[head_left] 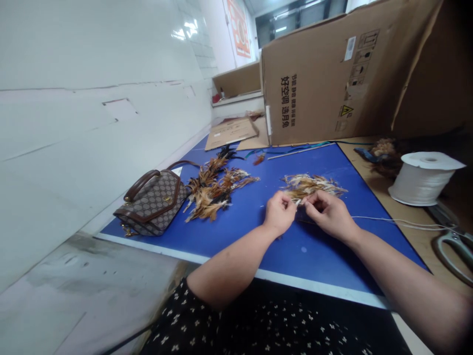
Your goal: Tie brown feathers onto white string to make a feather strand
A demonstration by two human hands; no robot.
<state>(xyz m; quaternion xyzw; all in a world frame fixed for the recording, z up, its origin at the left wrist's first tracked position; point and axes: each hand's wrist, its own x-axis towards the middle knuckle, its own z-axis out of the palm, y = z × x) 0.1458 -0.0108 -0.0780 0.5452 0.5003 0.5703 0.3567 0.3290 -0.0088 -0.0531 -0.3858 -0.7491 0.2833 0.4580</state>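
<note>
My left hand (280, 213) and my right hand (328, 212) meet over the blue tabletop, fingertips pinched close together. Between them shows a small pale end, looking like a ribbon or feather tips; the fingers partly hide it. Just beyond my fingers lies a bunch of tan and white feathers (314, 184). To the left spreads a larger pile of brown, black and golden feathers (210, 192). A thin white cord (384, 219) runs from near my right hand toward the table's right side.
A patterned handbag (155, 202) stands at the left by the wall. On the right are a white spool (423, 180), scissors (454, 246) and a dark feather bundle (384, 150). A large cardboard box (318, 98) rises behind, with flat cardboard (231, 132) beside it.
</note>
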